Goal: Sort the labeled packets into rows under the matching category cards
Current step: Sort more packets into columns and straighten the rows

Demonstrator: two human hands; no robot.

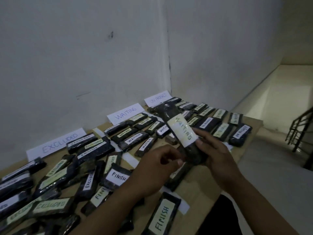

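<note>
My right hand (215,155) grips the lower end of a long dark packet (182,131) with a pale label reading WAITING, lifted above the table and pointing away from me. My left hand (152,172) pinches the same packet's near end from the left. White category cards lean on the wall: EXCLUDED (57,144), WAITING (126,112), ON PROGRESS (157,99). Rows of matching packets lie below each card. Loose FINISH packets (162,216) and EXCLUDED packets (50,206) lie mixed near me.
The wooden table (203,189) stands in a corner of white walls. Its right edge drops to a floor and a stair railing (298,133). A strip of white paper (184,206) lies near the front edge.
</note>
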